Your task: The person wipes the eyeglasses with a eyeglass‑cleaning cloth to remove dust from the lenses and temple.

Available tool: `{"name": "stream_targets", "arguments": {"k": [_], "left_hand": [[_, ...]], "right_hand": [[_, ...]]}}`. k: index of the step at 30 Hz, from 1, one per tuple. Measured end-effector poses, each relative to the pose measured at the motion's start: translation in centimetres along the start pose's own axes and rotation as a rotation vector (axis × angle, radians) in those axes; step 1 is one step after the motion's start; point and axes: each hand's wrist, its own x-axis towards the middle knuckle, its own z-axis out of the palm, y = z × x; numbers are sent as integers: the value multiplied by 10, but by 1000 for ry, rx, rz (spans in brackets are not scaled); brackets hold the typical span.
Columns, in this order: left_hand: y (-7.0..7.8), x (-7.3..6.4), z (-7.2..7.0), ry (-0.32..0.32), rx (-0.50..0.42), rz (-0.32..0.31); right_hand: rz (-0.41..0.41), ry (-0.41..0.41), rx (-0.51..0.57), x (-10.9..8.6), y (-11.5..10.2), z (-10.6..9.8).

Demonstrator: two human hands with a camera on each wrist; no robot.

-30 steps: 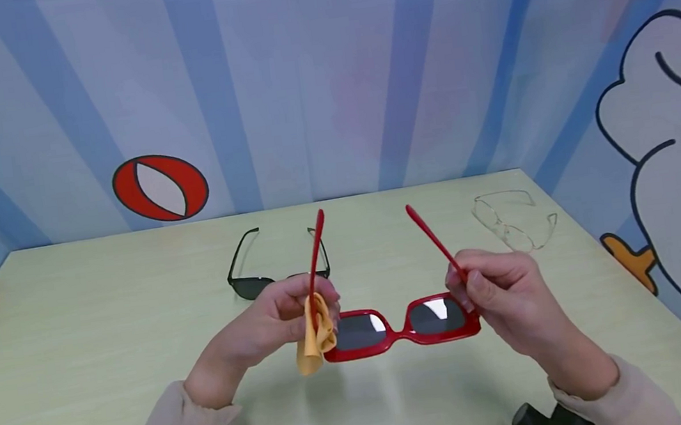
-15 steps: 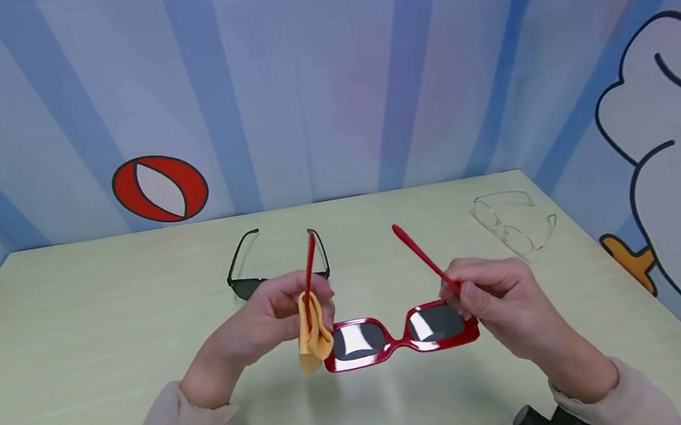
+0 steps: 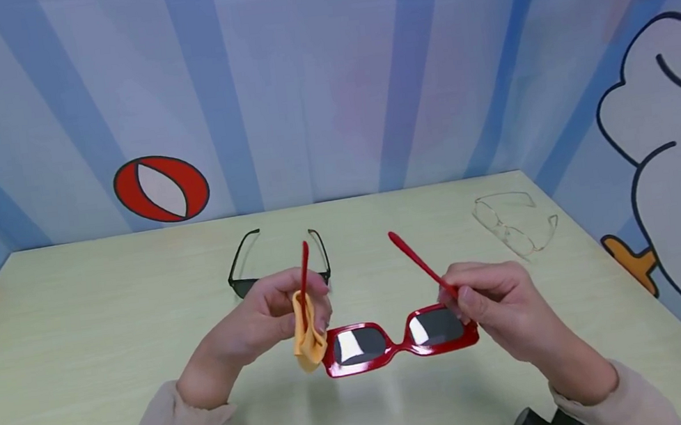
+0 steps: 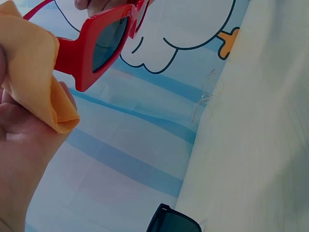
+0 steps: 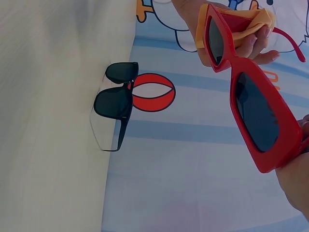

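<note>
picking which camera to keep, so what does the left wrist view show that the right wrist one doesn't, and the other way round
Only the left wrist view shows the clear glasses, small and faint.

Only the right wrist view shows the ball print on the wall.

Both share the red glasses, cloth, table, wall and black glasses, though the left wrist view cuts those off at its bottom edge. Both also show the left grip and part of the right grip.
</note>
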Motion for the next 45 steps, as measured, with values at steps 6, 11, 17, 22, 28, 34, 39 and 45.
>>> {"name": "stream_targets", "arguments": {"k": [6, 11, 17, 22, 28, 34, 39, 45], "left_hand": [[3, 1, 1, -6, -12, 15], [4, 0, 1, 1, -18, 22], [6, 0, 1, 50, 19, 27], [8, 0, -1, 69, 14, 26], [12, 0, 0, 113, 21, 16], [13, 1, -2, 133, 0, 35], [13, 0, -4, 130, -41, 42], [11, -3, -7, 189, -81, 37]], "right_hand": [[10, -7, -11, 0, 2, 0], [6, -16, -19, 0, 3, -1], [13, -15, -17, -2, 4, -1], [32, -12, -42, -2, 4, -1], [61, -22, -96, -2, 2, -1], [43, -52, -111, -3, 4, -3], [34, -77, -159, -4, 3, -4], [37, -107, -176, -5, 2, -4]]}}
